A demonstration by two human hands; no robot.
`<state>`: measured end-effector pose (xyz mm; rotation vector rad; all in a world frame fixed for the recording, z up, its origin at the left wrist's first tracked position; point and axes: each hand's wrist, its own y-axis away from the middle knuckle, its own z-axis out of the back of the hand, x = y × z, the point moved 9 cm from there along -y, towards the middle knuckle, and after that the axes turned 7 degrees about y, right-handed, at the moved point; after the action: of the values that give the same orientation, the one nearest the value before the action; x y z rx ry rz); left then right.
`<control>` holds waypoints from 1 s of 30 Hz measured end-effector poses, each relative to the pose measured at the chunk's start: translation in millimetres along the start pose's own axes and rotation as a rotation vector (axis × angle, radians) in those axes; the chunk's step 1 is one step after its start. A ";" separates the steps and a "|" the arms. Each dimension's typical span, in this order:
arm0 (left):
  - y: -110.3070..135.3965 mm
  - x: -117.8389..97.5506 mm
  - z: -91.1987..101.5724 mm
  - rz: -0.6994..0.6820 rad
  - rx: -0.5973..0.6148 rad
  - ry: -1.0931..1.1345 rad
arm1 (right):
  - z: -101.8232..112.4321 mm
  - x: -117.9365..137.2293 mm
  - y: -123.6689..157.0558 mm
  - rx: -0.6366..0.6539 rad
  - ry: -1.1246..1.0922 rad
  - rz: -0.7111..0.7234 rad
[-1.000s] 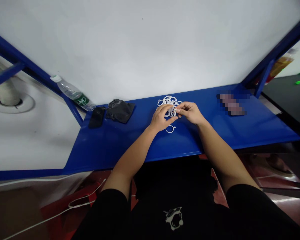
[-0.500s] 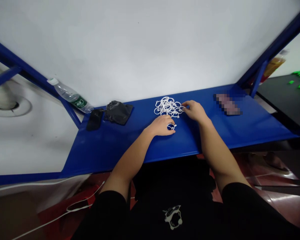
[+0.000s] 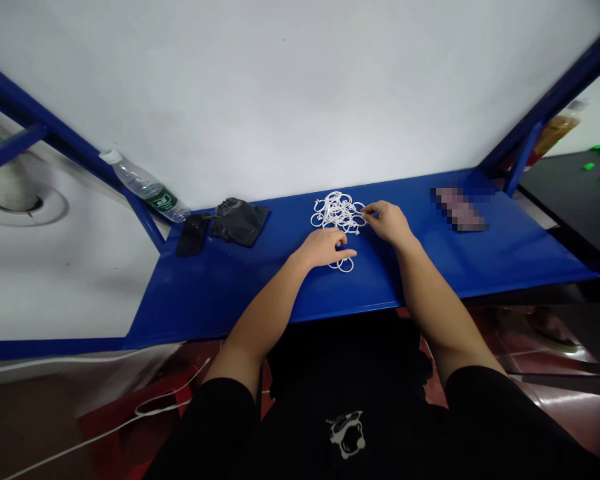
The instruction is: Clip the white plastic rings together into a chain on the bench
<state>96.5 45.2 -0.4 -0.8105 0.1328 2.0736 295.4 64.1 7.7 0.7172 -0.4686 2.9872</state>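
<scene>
A tangled heap of thin white plastic rings (image 3: 337,212), some with small knobs, lies on a blue tabletop (image 3: 260,287). At the heap's right edge, my right hand (image 3: 389,221) pinches a white ring between thumb and forefinger. My left hand (image 3: 323,247) hovers just in front of the heap, thumb and fingers apart and nothing between them. Below its thumb, one or two loose white rings (image 3: 347,265) lie on the table, partly covered by the hand.
Left of the heap are a crumpled black bag (image 3: 241,221) and a dark phone-like slab (image 3: 192,235). A clear bottle (image 3: 145,187) with a green label leans at the back left. A blurred-out pinkish object (image 3: 460,210) lies to the right. A white panel (image 3: 290,100) rises behind.
My left hand has let go of a white ring, now lying on the table below the thumb. My right hand has stayed at the heap's edge. The view has shifted slightly.
</scene>
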 end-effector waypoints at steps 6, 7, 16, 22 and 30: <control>0.3 6.2 30.1 0.001 -0.355 -0.009 | 4.9 28.7 6.9 0.021 -0.481 0.077; 1.6 5.3 33.7 -0.025 -0.401 -0.004 | 1.9 34.7 8.9 0.061 -0.549 0.089; 7.6 -1.7 40.0 -0.166 -0.534 0.010 | -15.4 53.3 16.1 0.231 -0.747 0.088; 7.9 -2.2 38.6 -0.166 -0.538 0.023 | -18.7 53.4 15.9 0.230 -0.768 0.108; 8.5 -1.7 39.1 -0.180 -0.548 0.032 | -22.2 57.0 16.4 0.244 -0.792 0.110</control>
<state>71.2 53.6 29.4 -1.1338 -0.4949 1.9428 233.0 53.0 9.8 1.9588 -0.1457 2.7562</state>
